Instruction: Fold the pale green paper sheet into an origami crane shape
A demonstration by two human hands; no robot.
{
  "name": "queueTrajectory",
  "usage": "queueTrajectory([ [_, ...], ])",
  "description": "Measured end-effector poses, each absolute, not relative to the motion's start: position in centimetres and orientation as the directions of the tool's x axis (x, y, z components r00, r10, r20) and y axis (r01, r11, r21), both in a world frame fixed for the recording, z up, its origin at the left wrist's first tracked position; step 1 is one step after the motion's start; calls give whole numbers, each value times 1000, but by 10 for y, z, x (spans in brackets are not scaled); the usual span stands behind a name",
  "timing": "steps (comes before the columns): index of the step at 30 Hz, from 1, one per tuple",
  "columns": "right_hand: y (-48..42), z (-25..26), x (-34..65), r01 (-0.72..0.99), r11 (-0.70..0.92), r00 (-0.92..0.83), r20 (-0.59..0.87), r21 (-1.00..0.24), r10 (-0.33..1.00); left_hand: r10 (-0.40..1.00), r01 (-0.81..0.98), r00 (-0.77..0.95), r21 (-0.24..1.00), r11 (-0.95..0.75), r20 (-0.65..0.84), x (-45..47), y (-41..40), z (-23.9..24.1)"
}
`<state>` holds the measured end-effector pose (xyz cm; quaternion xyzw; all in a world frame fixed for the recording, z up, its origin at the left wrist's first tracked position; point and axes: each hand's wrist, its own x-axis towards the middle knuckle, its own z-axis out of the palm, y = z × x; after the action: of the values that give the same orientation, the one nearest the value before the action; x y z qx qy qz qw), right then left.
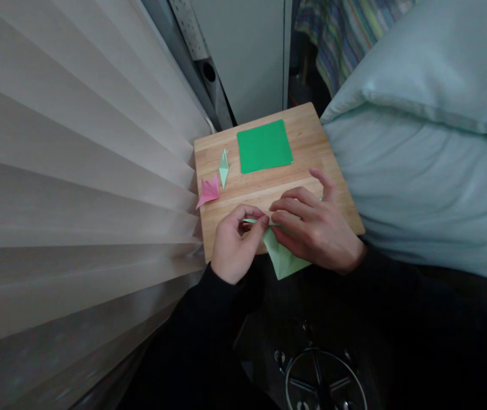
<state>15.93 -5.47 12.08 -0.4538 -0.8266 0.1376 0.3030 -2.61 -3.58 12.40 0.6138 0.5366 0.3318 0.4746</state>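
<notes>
A light green sheet of origami paper [284, 261] is partly folded over the front edge of a small wooden table [264, 189]. My left hand [238, 239] pinches the paper's left corner between thumb and fingers. Across its upper part lies my right hand [314, 228], with thumb and fingers closed on the paper near the fold and the little finger raised. Much of the sheet is hidden beneath the right hand. Beyond my left hand lie a pink folded paper figure [209, 191] and a narrow pale green folded piece [223, 168].
A stack of bright green paper [264, 146] lies at the table's far side. A pleated curtain [98, 188] borders the left, and pale blue bedding [418, 159] the right. Behind stands a grey cabinet [243, 51]. Below is a wheeled chair base [318, 376].
</notes>
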Motion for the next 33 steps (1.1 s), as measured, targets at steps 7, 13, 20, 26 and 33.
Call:
queueTrajectory([
  [7,-40,126,185,653,191,-337,-56,-732,940,957,506,272,861,-53,-101,-40,-28,112],
  [13,-21,111,198,367,-8,-466,-191,-930,864,916,461,384,883,-84,-114,-42,-25,113],
  [20,-27,109,180,221,-184,-519,-276,-958,809,927,353,354,935,-8,-125,-38,-27,111],
  [26,-28,110,180,147,-281,-533,-315,-948,785,923,310,332,947,86,-193,-34,-27,119],
  [33,-28,107,179,162,-395,-530,-417,-904,738,924,203,262,952,229,-278,-26,-33,117],
])
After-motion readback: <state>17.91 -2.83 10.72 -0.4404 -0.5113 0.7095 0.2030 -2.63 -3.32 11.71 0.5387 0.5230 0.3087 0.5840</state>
